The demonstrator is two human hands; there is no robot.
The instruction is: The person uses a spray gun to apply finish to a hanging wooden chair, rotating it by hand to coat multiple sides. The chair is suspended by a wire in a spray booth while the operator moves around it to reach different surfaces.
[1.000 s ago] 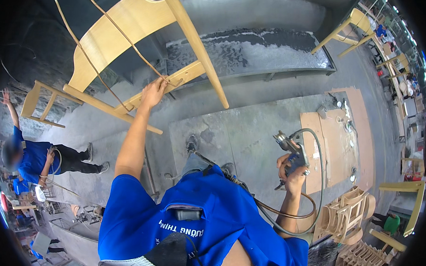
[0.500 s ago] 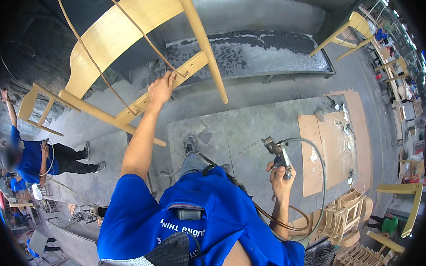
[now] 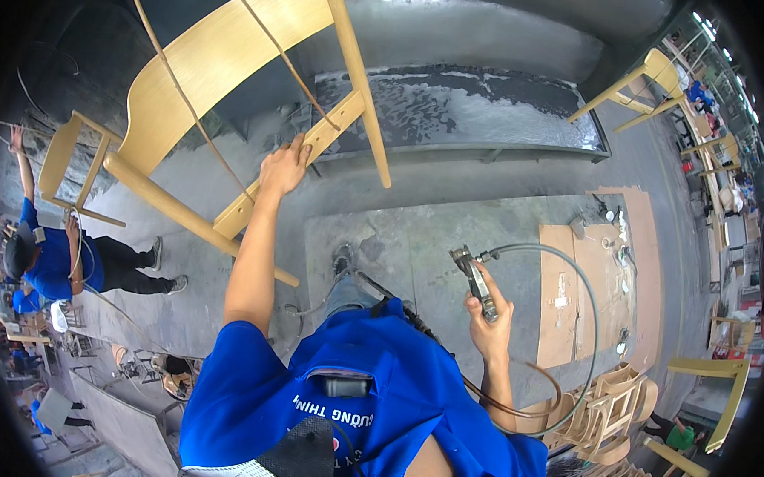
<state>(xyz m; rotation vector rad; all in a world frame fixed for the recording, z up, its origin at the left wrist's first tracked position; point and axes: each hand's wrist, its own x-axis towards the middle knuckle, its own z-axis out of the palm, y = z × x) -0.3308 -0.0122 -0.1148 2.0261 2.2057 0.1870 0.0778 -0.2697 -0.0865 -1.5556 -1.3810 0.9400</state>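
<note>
A pale wooden chair-back frame (image 3: 211, 56), with a broad curved backrest, two round posts and a lower rail, hangs from two long rods (image 3: 187, 115) at upper left. My left hand (image 3: 284, 166) is closed on the lower rail, fingers over its upper edge. In my right hand (image 3: 489, 327), over the floor to the right of my body, is a metal spray gun (image 3: 476, 281). A grey-green hose (image 3: 580, 285) loops from the gun down past my forearm. The gun stands apart from the chair frame. Part of its handle is hidden by my fingers.
Beyond the frame stands a long metal trough (image 3: 488, 149) of foamy water. Cardboard (image 3: 557, 331) covers the floor at right, near stacked wooden chair parts (image 3: 617, 411). More chair frames hang at upper right and left. A co-worker in blue (image 3: 57, 263) stands at far left.
My right hand has moved left with the spray gun, which has turned slightly. The hanging frame has swung a little, with my left hand still on its rail. The view has shifted slightly.
</note>
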